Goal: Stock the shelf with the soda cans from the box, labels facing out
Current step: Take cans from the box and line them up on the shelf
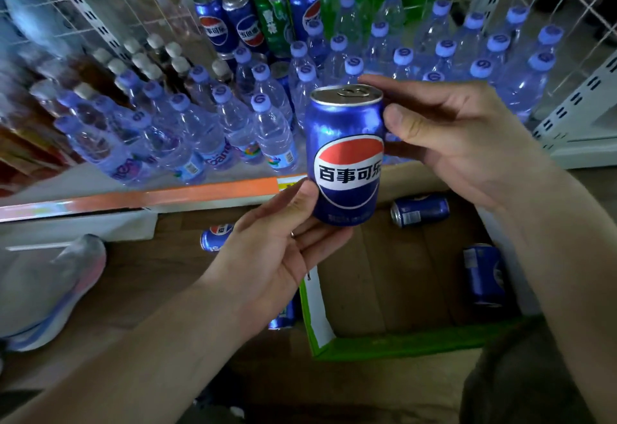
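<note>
Here the left hand cradles the base of a blue soda can from below, thumb against the lower left of its wall and fingers curled under it; the right hand pinches the can's upper right side, thumb on the wall just below the rim and fingertips behind the top; the can stands upright, long axis vertical, pull-tab end up, its red, white and blue label turned toward the camera and away from the shelf; it hangs in the air over the front edge of the shelf, above the near-left part of the open cardboard box; below and right of the can two more blue cans lie on their sides on the box floor, one near the back, one by the right wall; left of the box another can lies on the floor; beyond the can the shelf carries rows of clear water bottles with pale blue caps, and at the back stand tall blue cans beside a green one, labels forward; bare shelf shows only along the front edge left of the held can.
</note>
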